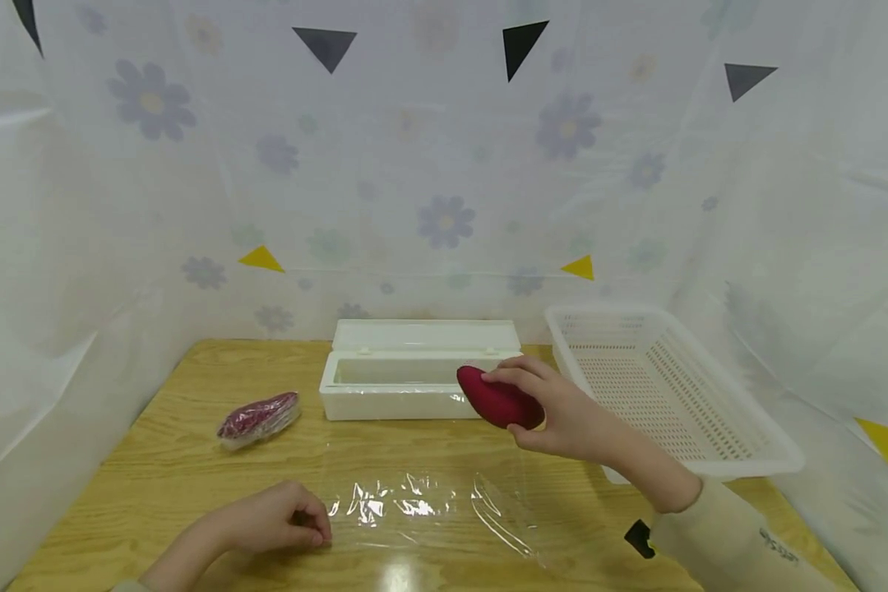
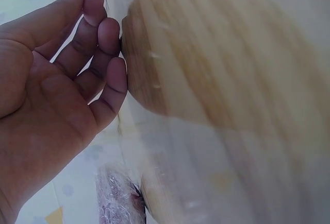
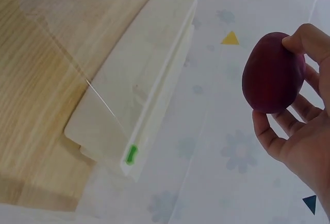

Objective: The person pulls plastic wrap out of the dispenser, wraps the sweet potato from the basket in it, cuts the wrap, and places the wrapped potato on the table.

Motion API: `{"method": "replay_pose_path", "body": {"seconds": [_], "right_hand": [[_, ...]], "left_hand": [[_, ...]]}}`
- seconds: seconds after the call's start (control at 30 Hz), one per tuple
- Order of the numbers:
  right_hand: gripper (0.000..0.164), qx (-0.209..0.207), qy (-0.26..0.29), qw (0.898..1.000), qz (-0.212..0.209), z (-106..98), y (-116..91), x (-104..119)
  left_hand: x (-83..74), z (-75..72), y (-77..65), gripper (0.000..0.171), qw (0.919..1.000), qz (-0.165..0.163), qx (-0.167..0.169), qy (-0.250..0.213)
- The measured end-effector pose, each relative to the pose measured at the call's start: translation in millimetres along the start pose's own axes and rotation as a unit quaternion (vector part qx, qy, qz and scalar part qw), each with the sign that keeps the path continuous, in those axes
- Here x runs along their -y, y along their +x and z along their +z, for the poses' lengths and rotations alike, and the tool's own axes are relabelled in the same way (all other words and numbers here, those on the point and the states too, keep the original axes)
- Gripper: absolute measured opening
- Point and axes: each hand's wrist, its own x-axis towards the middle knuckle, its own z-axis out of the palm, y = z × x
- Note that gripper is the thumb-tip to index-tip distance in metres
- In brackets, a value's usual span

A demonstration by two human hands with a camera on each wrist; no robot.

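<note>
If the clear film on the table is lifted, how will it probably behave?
The clear film is probably floppy and light: it looks thin, and the table shows through. It may fold over itself, since it has shiny creases.

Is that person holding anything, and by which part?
The right hand grips the red object by opposite edges; the left hand appears to pinch the film by its left edge.
</note>
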Motion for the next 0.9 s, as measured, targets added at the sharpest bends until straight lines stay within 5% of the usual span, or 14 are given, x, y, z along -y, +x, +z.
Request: {"method": "replay_pose_path", "body": {"seconds": [0.23,0.5,0.9], "right_hand": [[0.063,0.008,-0.002,1.000,-0.025,28.2,1.1,1.2],[0.063,0.074,-0.015,0.997,-0.018,59.1,5.6,4.2],[0.060,0.108,0.006,0.990,-0.086,96.9,16.2,3.6]], "left_hand": [[-1.1,0.5,-0.4,0.010,1.0000,-0.003,-0.001,0.002],[-2.0,1.5,-0.8,0.010,1.0000,0.000,-0.006,0.006],[0.5,2.2,-0.1,0.010,0.9999,0.003,-0.011,0.012]]}}
